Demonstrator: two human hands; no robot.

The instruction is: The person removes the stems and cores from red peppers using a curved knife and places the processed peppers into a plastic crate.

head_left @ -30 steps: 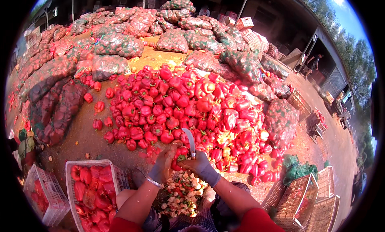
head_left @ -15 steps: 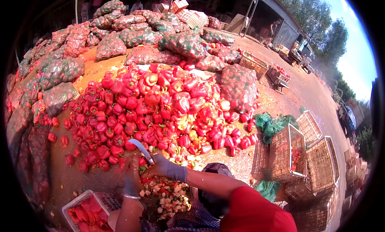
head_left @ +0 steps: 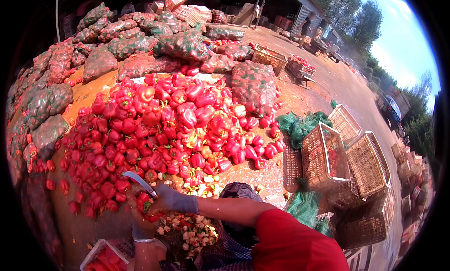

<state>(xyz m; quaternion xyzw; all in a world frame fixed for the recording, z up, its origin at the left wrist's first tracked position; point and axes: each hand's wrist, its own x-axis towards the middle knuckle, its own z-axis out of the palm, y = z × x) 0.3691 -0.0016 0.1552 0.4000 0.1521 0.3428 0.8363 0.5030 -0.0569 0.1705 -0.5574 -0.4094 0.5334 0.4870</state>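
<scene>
My right hand [head_left: 169, 199], in a grey-purple glove, is closed around a knife [head_left: 139, 181] with a curved blade pointing up and left. My left hand [head_left: 140, 225] grips a red bell pepper [head_left: 143, 201] with some green at its stem end, right beside the knife hand. Both hands are close together in front of a large heap of red bell peppers [head_left: 136, 130]. Below them lies a pile of cut pepper cores [head_left: 199, 233], pale with seeds. A crate [head_left: 97, 248] with red pepper pieces stands at the lower left, near my left forearm.
Filled mesh sacks [head_left: 183, 46] line the back and left. One large sack [head_left: 253, 87] leans against the heap's right side. Several plastic crates [head_left: 370, 165] and green netting [head_left: 304, 128] are on the right. Far off, a person [head_left: 305, 27] stands near a shed.
The view has turned slightly, so the scene sits farther left. My hands are lower and a little left in the picture, and more of the held pepper shows.
</scene>
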